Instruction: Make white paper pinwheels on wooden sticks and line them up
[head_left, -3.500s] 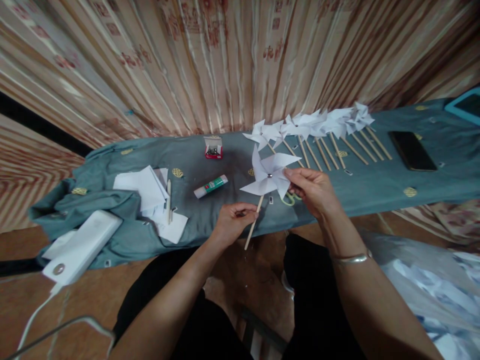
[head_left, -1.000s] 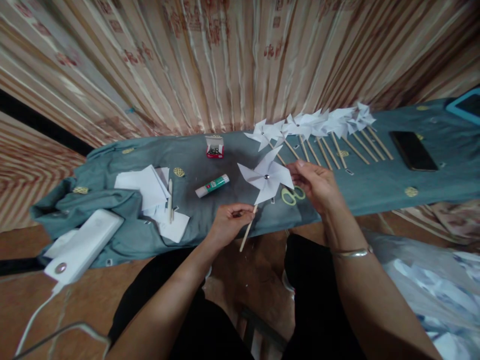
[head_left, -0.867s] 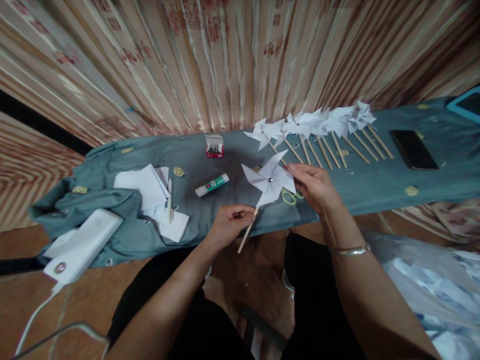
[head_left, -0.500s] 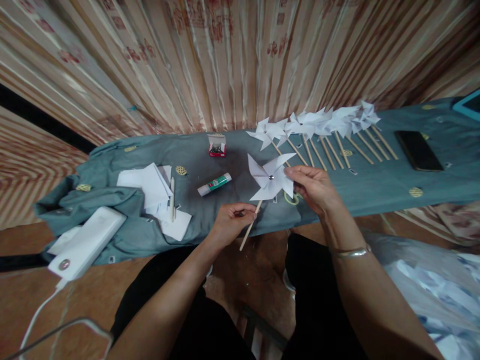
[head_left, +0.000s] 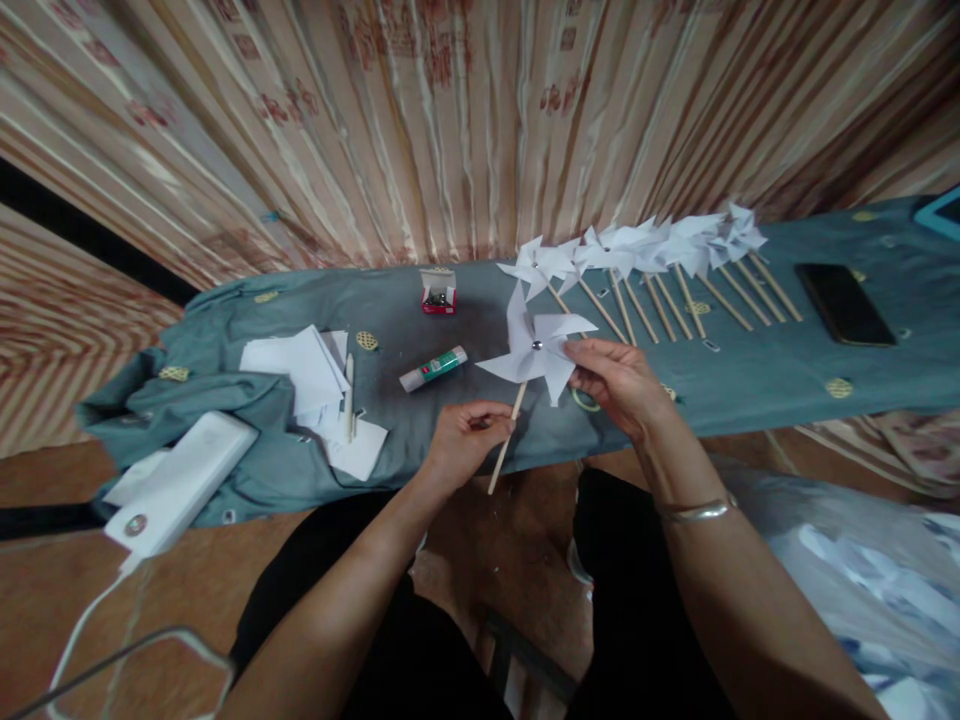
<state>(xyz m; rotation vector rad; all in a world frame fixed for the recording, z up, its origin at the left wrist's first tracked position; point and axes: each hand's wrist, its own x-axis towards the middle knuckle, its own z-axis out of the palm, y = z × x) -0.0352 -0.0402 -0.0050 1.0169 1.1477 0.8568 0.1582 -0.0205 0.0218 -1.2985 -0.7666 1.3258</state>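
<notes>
A white paper pinwheel [head_left: 517, 350] on a wooden stick is held up over the table's near edge. A shiny round pin sits at its centre. My left hand [head_left: 469, 440] pinches the stick below the blades, and the stick's lower end sticks out past the fingers. At the right side of the pinwheel, my right hand [head_left: 615, 380] has thumb and fingers closed on a blade's edge; its fingertips are partly behind the paper. Behind it lies a row of finished-looking pinwheels [head_left: 630, 250] with their sticks pointing toward me.
A glue stick [head_left: 433, 368] and an open red box of metal pins [head_left: 438, 296] lie left of the pinwheel. Farther left are paper sheets [head_left: 319, 375] and a white power bank [head_left: 180, 480] with a cable. A black phone [head_left: 845, 303] rests at right, above a plastic bag [head_left: 832, 560].
The pinwheel's blades have turned about the pin, and my right hand has shifted slightly left along with the blade edge. My left hand keeps its hold on the stick.
</notes>
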